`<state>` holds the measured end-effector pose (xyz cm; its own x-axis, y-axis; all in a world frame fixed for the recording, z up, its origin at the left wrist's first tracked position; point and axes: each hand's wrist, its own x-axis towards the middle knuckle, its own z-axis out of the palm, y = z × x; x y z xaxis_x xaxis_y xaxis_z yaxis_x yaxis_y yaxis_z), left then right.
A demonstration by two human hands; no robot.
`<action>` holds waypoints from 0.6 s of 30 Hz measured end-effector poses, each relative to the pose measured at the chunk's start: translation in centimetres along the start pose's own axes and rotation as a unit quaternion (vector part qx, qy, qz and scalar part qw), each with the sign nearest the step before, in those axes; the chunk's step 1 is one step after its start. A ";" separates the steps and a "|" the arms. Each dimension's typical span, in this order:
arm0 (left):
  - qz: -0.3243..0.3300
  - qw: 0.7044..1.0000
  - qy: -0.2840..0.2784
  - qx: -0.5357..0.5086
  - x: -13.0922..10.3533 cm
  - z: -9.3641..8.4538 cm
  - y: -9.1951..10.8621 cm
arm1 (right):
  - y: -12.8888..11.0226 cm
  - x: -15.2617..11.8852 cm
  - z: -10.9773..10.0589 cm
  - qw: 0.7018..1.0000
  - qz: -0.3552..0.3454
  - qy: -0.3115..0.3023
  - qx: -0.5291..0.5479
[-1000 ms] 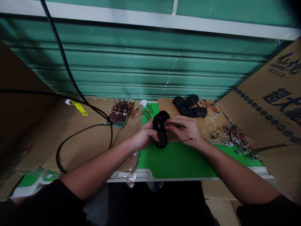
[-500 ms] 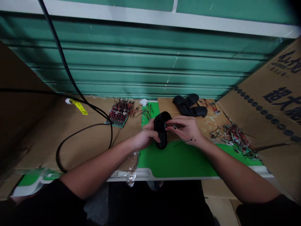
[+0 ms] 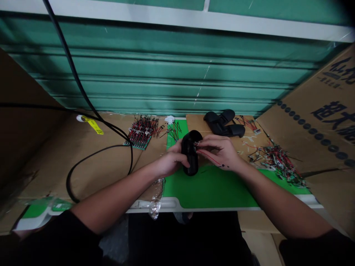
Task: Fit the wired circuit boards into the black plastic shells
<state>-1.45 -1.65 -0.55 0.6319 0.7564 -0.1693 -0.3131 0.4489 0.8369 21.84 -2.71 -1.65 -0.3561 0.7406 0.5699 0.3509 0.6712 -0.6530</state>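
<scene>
A curved black plastic part (image 3: 190, 157) is held upright over the green mat (image 3: 216, 190). My left hand (image 3: 172, 161) is closed round its left side, thumb across the front. The fingertips of my right hand (image 3: 219, 150) are pinched at the part's upper right edge, on a small wired component (image 3: 196, 145). From there a thin red wire (image 3: 208, 155) runs below my right fingers, with tiny dark ends near the palm. The inside of the black part is too dark to make out.
Wired circuit boards (image 3: 141, 133) lie left on cardboard; a tangled wire pile (image 3: 283, 162) lies right. Black shells (image 3: 224, 123) sit behind my right hand. A black cable (image 3: 69, 59) with a yellow tag (image 3: 94, 125) crosses the left. Green ribbed wall (image 3: 166, 66) stands behind.
My right fingertips have shifted slightly up at the black part's edge, and the red wire hangs closer to the palm. My left hand keeps its hold.
</scene>
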 end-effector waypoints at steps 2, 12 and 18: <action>0.004 1.000 -0.001 -0.003 0.1 -0.2 -0.2 | -0.2 0.1 0.1 1.000 0.010 0.008 0.013; 0.060 0.996 0.016 0.062 0.6 -1.0 -1.3 | -1.0 -0.1 1.8 0.955 0.236 0.078 0.161; 0.067 0.995 -0.012 0.067 0.6 -1.1 -1.4 | -1.1 0.0 2.1 0.895 0.352 0.011 0.272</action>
<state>-1.39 -1.30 -2.34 0.6088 0.7923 -0.0409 -0.2985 0.2766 0.9135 19.65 -3.45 -1.97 -0.1939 0.9783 -0.0736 0.0054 -0.0740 -0.9972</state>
